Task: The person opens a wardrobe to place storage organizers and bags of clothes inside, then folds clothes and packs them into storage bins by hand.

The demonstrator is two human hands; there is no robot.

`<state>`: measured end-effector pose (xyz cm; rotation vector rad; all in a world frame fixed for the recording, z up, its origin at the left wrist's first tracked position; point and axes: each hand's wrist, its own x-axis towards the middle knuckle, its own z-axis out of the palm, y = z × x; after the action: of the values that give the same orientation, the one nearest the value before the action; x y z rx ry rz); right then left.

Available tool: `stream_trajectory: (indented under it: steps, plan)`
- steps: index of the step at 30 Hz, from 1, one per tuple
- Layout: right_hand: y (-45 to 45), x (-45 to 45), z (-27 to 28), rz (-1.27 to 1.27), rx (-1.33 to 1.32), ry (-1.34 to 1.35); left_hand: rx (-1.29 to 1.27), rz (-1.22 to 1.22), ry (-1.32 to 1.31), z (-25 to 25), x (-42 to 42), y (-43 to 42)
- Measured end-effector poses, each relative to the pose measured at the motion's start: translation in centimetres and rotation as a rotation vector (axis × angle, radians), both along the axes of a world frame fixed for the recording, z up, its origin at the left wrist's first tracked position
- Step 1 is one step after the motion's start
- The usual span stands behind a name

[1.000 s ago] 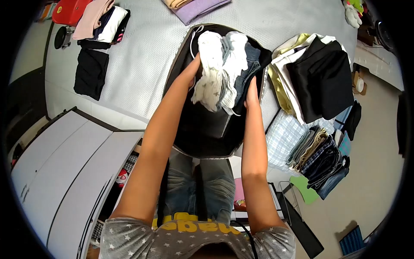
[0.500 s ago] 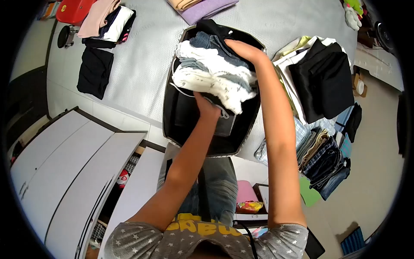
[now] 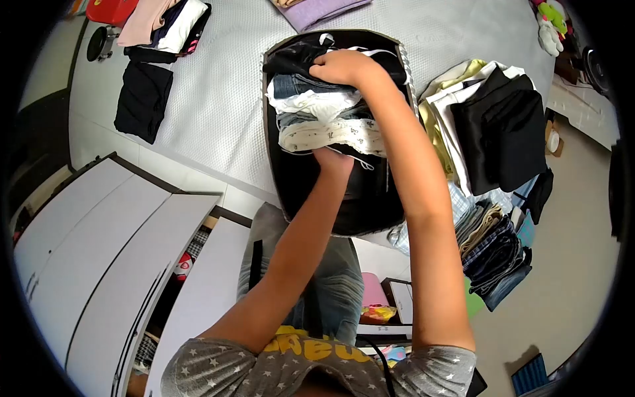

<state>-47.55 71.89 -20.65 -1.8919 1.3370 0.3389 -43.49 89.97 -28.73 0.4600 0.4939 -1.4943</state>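
Note:
A row of folded clothes [image 3: 331, 135], white patterned cloth and denim among it, sits in the far half of a black fabric storage box [image 3: 301, 188]. Against the near side of this row is my left hand [image 3: 336, 161], holding it, its fingers tucked underneath and hidden. My right hand [image 3: 344, 68] lies at the far side with fingers curled on a black garment [image 3: 291, 58]. Light drawstrings hang from the white cloth beside my left wrist. The near half of the box shows its dark floor.
Right of the box lie a stack of black and white clothes [image 3: 499, 129] and a row of folded jeans [image 3: 496, 251]. Black folded cloth [image 3: 144, 99] and more clothes [image 3: 165, 26] are at left on the grey quilted surface [image 3: 218, 99]. White cabinet doors [image 3: 112, 264] stand at lower left.
The clothes now sit lower and more upright within the box. My right hand has shifted left onto the black garment; my left hand stays at the near side. The box appears slightly farther right.

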Motion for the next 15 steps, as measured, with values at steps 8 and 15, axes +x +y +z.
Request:
stream_trajectory:
  steps: [8,15]
  plan:
    - [0.0,-4.9,-5.7,-0.387,0.161,-0.251,0.198,-0.145,-0.089,-2.2,0.9,0.8]
    - [4.2,-7.0,-7.2,-0.671,0.458,-0.493,0.279,-0.687,-0.466,-4.0,8.6,-0.1]
